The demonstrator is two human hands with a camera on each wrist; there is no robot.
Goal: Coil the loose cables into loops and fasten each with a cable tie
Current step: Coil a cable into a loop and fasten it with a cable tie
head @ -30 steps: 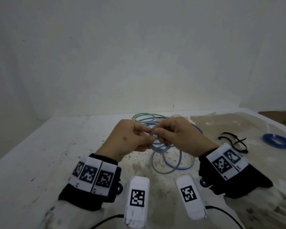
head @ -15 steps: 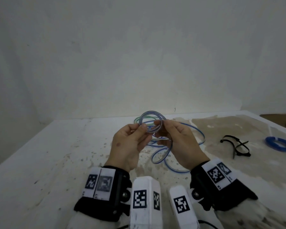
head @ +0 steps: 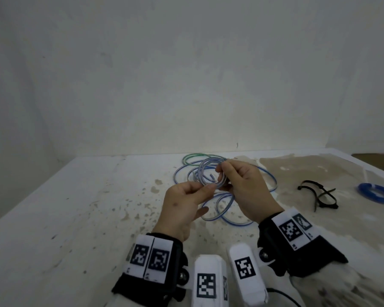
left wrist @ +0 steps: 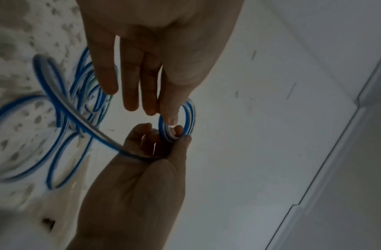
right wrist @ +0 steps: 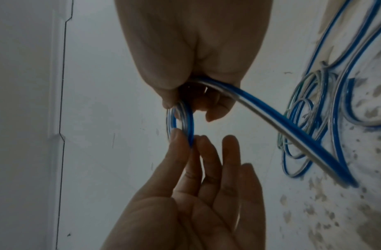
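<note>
Pinching a small coil of blue-and-white striped plastic cable (head: pixel 211 173) above the stained white table (head: pixel 75 218), the left hand (head: pixel 182 209) and right hand (head: pixel 246 189) face each other; the loose cable trails to the table.

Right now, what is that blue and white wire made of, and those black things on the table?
The blue-and-white cable looks like bendy wire in smooth, slightly shiny plastic: it curls into springy loops and glints, partly see-through. The black cable ties look like thin matte plastic strips, probably nylon; too small to be sure.
</note>
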